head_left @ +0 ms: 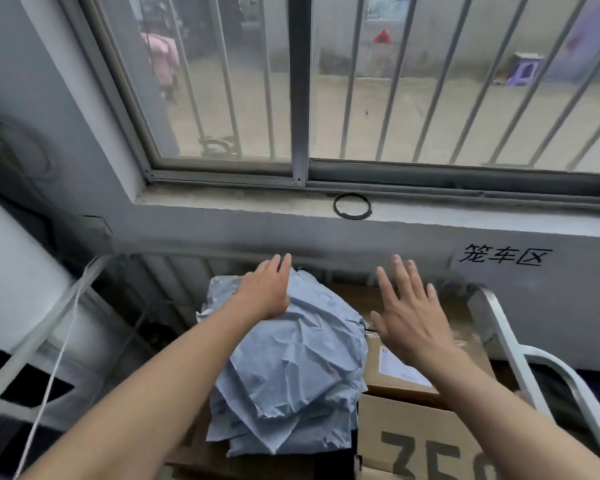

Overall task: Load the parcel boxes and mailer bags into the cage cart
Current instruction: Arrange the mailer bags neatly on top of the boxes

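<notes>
A barred window (pixel 326 81) and its concrete sill (pixel 257 206) filled the upper field; beneath them stood the cage cart (pixel 499 327), of which the wire back, the left rail and the curved right tube were visible. Inside the cart, cardboard parcel boxes (pixel 426 375) occupied the right side, one bearing a white label, a lower one printed with large dark numerals. On the left, heaped against these boxes, lay a pile of crumpled blue mailer bags (pixel 291 368), its long axis running from the near edge toward the wall. The left hand (pixel 265 292) rested palm-down on the far top of the pile, fingers extended and together, gripping nothing. The right hand (pixel 407 317) hovered above the labelled box, just beside the pile's right edge, fingers spread and empty; contact with the box could not be confirmed. The left hand was therefore the nearer to the bags, which lay directly beneath it and trailed back toward the person. A small dark ring (pixel 352 206) lay on the sill.
</notes>
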`<state>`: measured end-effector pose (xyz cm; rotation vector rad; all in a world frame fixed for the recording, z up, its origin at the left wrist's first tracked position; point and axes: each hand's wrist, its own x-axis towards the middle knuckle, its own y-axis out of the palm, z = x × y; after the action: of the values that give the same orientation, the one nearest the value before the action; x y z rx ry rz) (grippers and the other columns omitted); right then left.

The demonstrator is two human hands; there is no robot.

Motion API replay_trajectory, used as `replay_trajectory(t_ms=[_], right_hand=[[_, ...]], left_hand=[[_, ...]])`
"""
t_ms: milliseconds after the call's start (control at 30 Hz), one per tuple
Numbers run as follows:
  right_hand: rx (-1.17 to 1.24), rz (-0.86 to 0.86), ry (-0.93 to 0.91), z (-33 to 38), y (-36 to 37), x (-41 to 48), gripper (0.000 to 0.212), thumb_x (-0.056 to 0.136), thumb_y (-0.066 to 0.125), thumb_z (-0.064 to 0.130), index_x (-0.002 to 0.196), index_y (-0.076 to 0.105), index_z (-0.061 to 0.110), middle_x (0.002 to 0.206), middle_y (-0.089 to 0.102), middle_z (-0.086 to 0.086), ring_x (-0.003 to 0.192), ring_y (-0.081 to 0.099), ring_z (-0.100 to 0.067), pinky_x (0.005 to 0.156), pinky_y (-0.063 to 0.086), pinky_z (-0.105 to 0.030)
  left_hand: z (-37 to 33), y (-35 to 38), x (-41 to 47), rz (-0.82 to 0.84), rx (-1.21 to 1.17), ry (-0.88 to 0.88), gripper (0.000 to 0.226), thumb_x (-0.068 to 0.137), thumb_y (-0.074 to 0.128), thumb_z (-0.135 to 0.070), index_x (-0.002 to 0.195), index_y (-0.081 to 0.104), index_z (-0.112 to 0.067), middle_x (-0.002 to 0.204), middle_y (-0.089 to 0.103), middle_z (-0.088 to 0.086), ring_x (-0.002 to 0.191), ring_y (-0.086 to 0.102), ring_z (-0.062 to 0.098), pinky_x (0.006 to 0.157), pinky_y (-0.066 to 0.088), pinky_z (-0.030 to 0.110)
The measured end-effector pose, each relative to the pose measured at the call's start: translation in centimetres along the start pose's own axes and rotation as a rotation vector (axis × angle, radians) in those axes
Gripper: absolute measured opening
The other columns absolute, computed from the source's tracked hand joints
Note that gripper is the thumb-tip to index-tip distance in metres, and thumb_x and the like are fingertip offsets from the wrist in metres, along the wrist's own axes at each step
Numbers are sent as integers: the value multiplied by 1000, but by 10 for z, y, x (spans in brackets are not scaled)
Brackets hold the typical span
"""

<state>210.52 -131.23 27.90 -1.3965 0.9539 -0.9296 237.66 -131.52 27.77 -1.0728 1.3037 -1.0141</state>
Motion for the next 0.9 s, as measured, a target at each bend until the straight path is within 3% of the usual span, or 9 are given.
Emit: replay_trajectory(t_ms=[133,267,333,467,567,633,700,800,900], right_hand=[[33,138,-15,8,45,27,89,96,28,71,158,-14,24,162,-31,-7,149,-28,-28,121,8,-56],[41,260,-31,6,101,47,113,68,-9,91,159,-12,24,161,-34,-7,147,-33,-27,119,5,-61],[63,321,-38,6,126,55,125,58,-17,95,160,-6,22,160,-35,-7,146,-35,-26,119,1,-63],[109,455,-68,3,165,63,116,70,2,93,160,10,21,161,-34,-5,145,-37,-26,117,-5,-64],[139,542,-91,7,183,62,98,86,18,84,161,9,22,162,-32,-6,146,-35,-28,117,-5,-65],[114,557,-100,10,191,61,90,85,2,74,160,9,25,162,-31,-6,147,-33,-30,117,-1,-66],[101,555,-94,11,193,61,80,90,-3,64,160,8,28,163,-30,-6,148,-32,-32,117,0,-66],[125,518,-82,5,187,66,56,105,17,45,159,12,33,164,-27,-4,148,-31,-31,118,0,-66],[125,473,-58,-9,172,73,53,107,26,39,158,14,34,165,-26,-2,150,-28,-29,118,2,-66]], left_hand=[[-1,45,45,25,138,67,90,97,57,-23,159,-7,-12,167,0,12,152,15,28,112,37,45],[4,90,78,26,313,119,95,94,63,-21,159,-5,-14,167,-5,13,153,11,29,110,36,41],[5,106,98,52,341,120,94,93,64,-25,159,-2,-18,167,-5,13,153,11,30,112,35,43],[-2,129,128,168,306,83,89,95,60,-29,160,-2,-25,167,-4,12,154,7,29,117,28,52],[-5,135,140,202,320,69,91,93,63,-31,159,0,-32,165,9,14,151,13,30,113,30,51],[-5,135,143,219,331,62,92,90,67,-37,159,6,-34,157,24,14,145,25,30,107,35,47],[-3,135,142,222,355,52,87,92,66,-36,159,9,-33,153,27,15,140,29,30,102,38,45],[-2,131,135,173,418,26,81,94,60,-24,159,11,-25,139,38,12,126,40,28,83,39,37],[-2,116,130,120,419,-8,68,91,56,-23,152,25,-21,127,43,9,115,44,26,73,34,34]])
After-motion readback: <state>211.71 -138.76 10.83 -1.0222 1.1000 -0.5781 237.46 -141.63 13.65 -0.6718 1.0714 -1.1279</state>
